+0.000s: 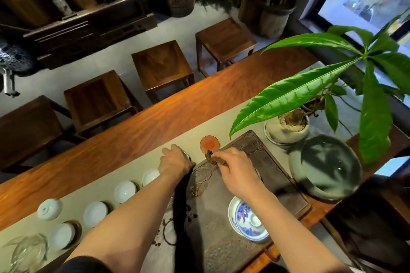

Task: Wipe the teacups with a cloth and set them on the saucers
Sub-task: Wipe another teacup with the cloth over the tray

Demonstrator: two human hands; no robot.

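Nearest, a blue-and-white lidded bowl [247,219] sits on the dark tea tray [286,186], out of the work path under the right forearm; a string of dark beads [168,231] lies at the tray's left edge. To the left, a row of pale teacups [125,191] runs along the grey runner [93,186] on the wooden surface [137,126], several already seated on dark saucers [75,229], which suggests the line is being filled one place at a time; a glass pitcher [28,250] and a pale lid [50,209] stand at its near end.

Further out, the left hand [175,163] is curled down over a small cup [186,155] at the far end of that row, its grip closed round the cup, probably seating it. The right hand [238,168] has its grip pinched on a dark wooden tool [216,157], tongs by my guess, pointed at the red saucer [209,143] just beyond, likely the next place; no cloth is visible.

Beyond, a potted plant [288,126] overhangs the tray's far corner and a glazed basin [328,167], so its leaves may crowd any reach to the right; stools [162,64] stand across the surface.
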